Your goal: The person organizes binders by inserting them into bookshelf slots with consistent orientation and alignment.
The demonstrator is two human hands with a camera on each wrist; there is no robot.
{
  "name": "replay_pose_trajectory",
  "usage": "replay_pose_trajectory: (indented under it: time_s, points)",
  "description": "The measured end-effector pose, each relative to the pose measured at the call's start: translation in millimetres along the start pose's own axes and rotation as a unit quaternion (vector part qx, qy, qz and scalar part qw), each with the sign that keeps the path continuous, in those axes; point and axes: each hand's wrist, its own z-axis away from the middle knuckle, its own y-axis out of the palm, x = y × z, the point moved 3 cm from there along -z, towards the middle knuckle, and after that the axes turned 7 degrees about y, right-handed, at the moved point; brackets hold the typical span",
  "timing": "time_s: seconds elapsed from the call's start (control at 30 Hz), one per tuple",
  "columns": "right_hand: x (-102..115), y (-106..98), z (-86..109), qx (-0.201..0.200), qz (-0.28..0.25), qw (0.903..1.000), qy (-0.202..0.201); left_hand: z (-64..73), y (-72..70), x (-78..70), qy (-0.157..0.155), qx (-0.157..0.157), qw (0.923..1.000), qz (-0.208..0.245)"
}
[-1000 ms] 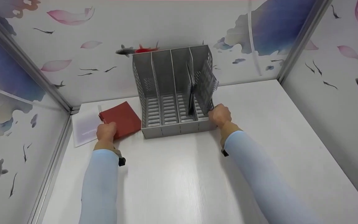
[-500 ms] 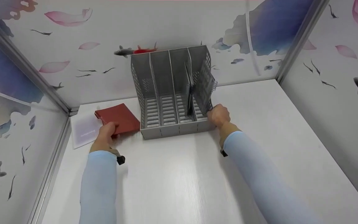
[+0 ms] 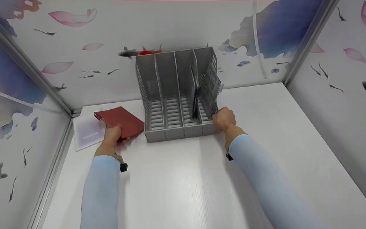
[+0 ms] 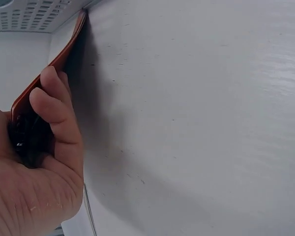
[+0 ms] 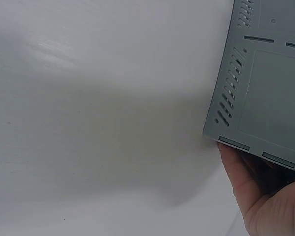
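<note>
A red spiral notebook (image 3: 124, 121) is gripped at its near edge by my left hand (image 3: 111, 136), thumb on the cover and fingers underneath. In the left wrist view the notebook (image 4: 32, 91) tilts up off the table on the hand's side, its far end close to the organizer. My right hand (image 3: 224, 118) holds the front right corner of a grey desk file organizer (image 3: 183, 135). The right wrist view shows those fingers (image 5: 236, 172) at the organizer's perforated side. A grey spiral notebook (image 3: 210, 90) leans in the rightmost compartment.
Dark thin books (image 3: 193, 98) stand in the compartment beside the rightmost one. A white booklet (image 3: 86, 135) lies flat on the table (image 3: 176, 184) at the left, partly under the red notebook. Printed walls (image 3: 183, 25) enclose the table at the back and both sides.
My left hand's fingers have slid under the red notebook. Its near edge has risen and it has turned and shifted slightly left. My right hand stays at the organizer's corner.
</note>
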Motion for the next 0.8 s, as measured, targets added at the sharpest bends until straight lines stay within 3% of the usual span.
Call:
replay_pose_trajectory:
  time_s: [0.17,0.37,0.43,0.47,0.6,0.67,0.7,0.8]
  points:
    - [0.7,-2.3,0.3,-0.004,0.003,1.0,-0.006,-1.5,1.4,-2.1,0.06,-0.031,0.9938,-0.089]
    - [0.9,-2.7,-0.2,0.0,0.007,0.9999,-0.012,-0.3,1.8,-2.8,0.097,-0.066,0.9817,-0.15]
    - [0.4,-2.4,-0.5,0.002,0.008,0.9999,-0.01,0.9,3.0,-3.3,0.109,-0.075,0.9751,-0.178]
    - [0.2,-2.2,-0.6,0.003,0.01,0.9999,-0.01,-5.1,1.9,-0.5,0.128,-0.079,0.9696,-0.193]
    - [0.2,-1.9,-0.2,0.007,0.015,0.9998,-0.011,0.9,6.3,-4.0,0.164,-0.103,0.9482,-0.252]
    - [0.4,-1.9,0.4,0.009,0.016,0.9997,-0.014,2.8,8.7,-5.5,0.176,-0.111,0.9427,-0.261]
    - [0.4,-2.0,0.8,0.008,0.016,0.9997,-0.015,10.8,12.4,-9.7,0.17,-0.114,0.9422,-0.265]
    - [0.3,-2.3,1.4,0.008,0.015,0.9997,-0.018,12.3,16.4,-12.9,0.189,-0.126,0.9338,-0.276]
